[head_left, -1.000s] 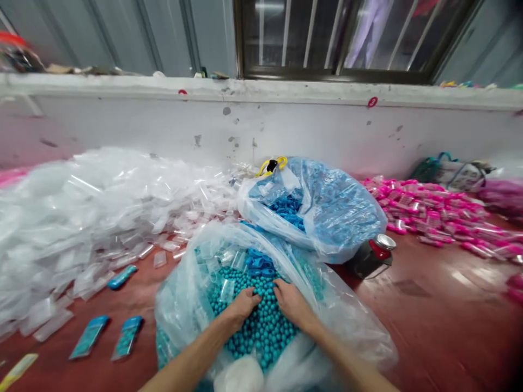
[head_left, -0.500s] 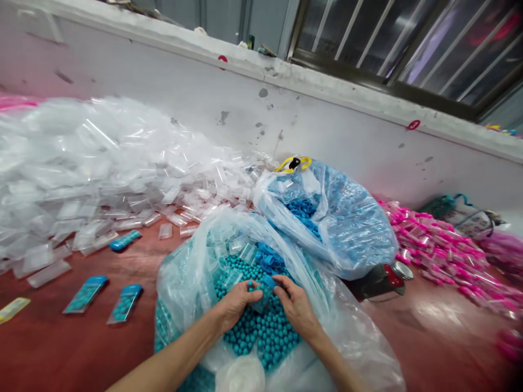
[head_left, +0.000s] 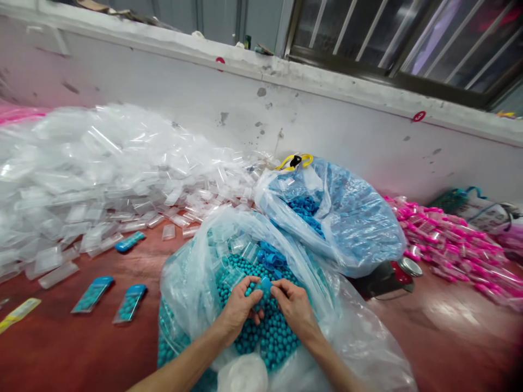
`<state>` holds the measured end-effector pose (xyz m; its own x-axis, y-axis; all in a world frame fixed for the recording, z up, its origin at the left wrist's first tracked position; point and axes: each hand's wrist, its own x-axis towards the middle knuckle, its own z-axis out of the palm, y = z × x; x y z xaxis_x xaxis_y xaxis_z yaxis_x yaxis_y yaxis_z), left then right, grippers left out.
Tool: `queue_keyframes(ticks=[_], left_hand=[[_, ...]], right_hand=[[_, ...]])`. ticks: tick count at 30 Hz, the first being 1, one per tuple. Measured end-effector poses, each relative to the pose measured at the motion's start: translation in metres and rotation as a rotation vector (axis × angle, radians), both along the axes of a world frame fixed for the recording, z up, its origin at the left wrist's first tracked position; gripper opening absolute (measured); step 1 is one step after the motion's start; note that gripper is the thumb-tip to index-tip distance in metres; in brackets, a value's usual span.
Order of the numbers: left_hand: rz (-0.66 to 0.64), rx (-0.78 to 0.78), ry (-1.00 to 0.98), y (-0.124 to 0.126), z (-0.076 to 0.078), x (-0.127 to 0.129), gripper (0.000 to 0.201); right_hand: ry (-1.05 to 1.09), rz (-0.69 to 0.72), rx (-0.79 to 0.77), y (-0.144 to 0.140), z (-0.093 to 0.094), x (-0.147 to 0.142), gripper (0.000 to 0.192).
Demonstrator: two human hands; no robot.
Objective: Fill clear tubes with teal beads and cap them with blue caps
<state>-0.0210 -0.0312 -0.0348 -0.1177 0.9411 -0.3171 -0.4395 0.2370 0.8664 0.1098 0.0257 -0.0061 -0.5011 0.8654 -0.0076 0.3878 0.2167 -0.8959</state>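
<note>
A large clear plastic bag (head_left: 192, 272) sits open in front of me, filled with small teal balls (head_left: 273, 337). Both hands are inside its mouth, just above the balls. My left hand (head_left: 241, 307) and my right hand (head_left: 294, 307) meet at a small blue piece (head_left: 265, 286) pinched between their fingertips, with a few teal balls against it. Blue caps (head_left: 269, 256) and small clear pouches lie on the balls just beyond my fingers.
Behind stands a second bag (head_left: 351, 218) of blue pieces with a yellow tie (head_left: 294, 160). A heap of clear empty pouches (head_left: 93, 174) fills the left. Filled teal packets (head_left: 131, 302) lie on the red floor, pink packets (head_left: 445, 245) at right, a metal-lidded jar (head_left: 402, 269).
My hands rose from pressing into the balls and came together on a small blue piece. The view swung left and tilted down.
</note>
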Motion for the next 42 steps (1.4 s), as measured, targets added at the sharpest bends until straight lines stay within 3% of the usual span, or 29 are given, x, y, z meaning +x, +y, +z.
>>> queue_keyframes(ticks=[3, 8, 12, 17, 20, 26, 29, 31, 35, 39, 42], left_hand=[[0.044, -0.029, 0.087, -0.005, 0.005, 0.002, 0.053], [0.066, -0.077, 0.330, -0.014, 0.013, 0.006, 0.045], [0.052, -0.073, 0.322, -0.012, 0.021, 0.005, 0.042], [-0.086, -0.010, 0.278, -0.008, 0.031, -0.006, 0.049], [-0.136, 0.043, 0.255, -0.010, 0.029, -0.007, 0.046], [-0.083, -0.018, 0.079, -0.021, 0.021, 0.000, 0.049], [-0.102, -0.058, -0.025, -0.022, 0.022, 0.002, 0.050], [-0.107, -0.049, 0.016, -0.020, 0.021, 0.001, 0.046], [-0.069, 0.079, 0.316, -0.015, 0.021, -0.001, 0.029], [-0.019, 0.153, 0.497, -0.011, 0.029, -0.001, 0.022], [0.013, 0.126, 0.503, -0.011, 0.035, 0.000, 0.031]], right_hand=[[-0.015, 0.077, 0.045, -0.002, 0.003, 0.002, 0.022], [-0.052, 0.275, 0.134, -0.001, 0.008, 0.004, 0.023], [-0.045, 0.270, 0.157, -0.001, 0.011, 0.006, 0.022], [0.003, 0.213, 0.022, -0.001, 0.012, 0.012, 0.017], [0.051, 0.227, -0.084, -0.001, 0.011, 0.015, 0.017], [0.209, 0.305, -0.455, -0.005, 0.014, 0.023, 0.027], [0.289, 0.201, -0.475, -0.002, 0.016, 0.022, 0.034], [0.302, 0.106, -0.478, 0.001, 0.015, 0.019, 0.038], [0.223, -0.010, -0.358, 0.000, 0.010, 0.011, 0.047], [0.020, 0.121, 0.062, -0.011, 0.018, 0.007, 0.035], [-0.151, 0.231, 0.195, -0.022, 0.028, 0.006, 0.044]])
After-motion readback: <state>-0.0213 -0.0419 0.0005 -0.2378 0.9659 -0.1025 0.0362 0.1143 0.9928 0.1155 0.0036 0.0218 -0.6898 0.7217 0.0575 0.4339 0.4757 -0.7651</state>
